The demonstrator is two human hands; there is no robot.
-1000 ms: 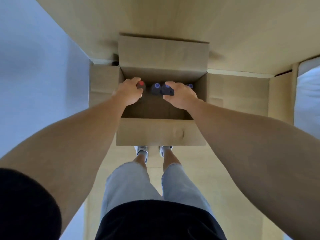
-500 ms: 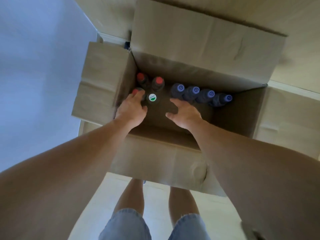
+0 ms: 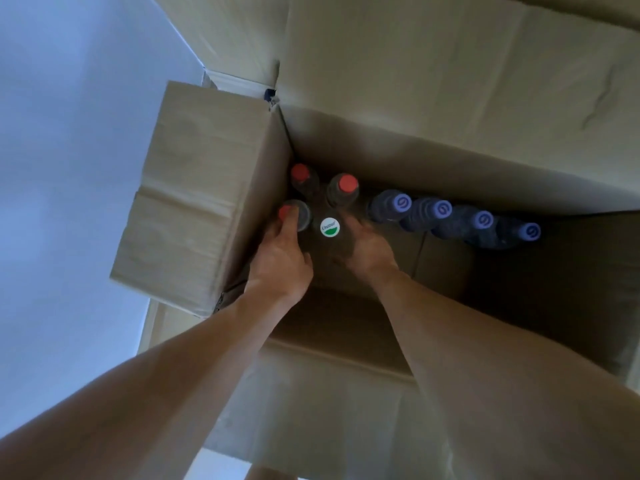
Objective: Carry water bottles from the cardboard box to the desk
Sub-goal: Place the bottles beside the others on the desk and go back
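An open cardboard box [image 3: 194, 202] fills the view below me. Three red-capped bottles [image 3: 348, 183] and a white-and-green-capped bottle [image 3: 329, 226] stand upright in its far left corner. Several blue-capped bottles [image 3: 442, 209] stand in a row along the far wall to the right. My left hand [image 3: 280, 258] reaches in by the left wall, its fingertips lying on the nearest red-capped bottle [image 3: 301, 216]. My right hand [image 3: 367, 251] is blurred, with its fingers stretched against the right side of the white-capped bottle. The two hands flank that bottle. The desk is out of view.
The box's back flap [image 3: 450, 64] stands up behind the bottles and its left flap folds outward. A pale wall [image 3: 69, 168] runs along the left. The box's bare bottom [image 3: 519, 289] shows to the right, in shadow.
My head has come closer over the box. Both hands went deeper into it and drew in on either side of the white-capped bottle.
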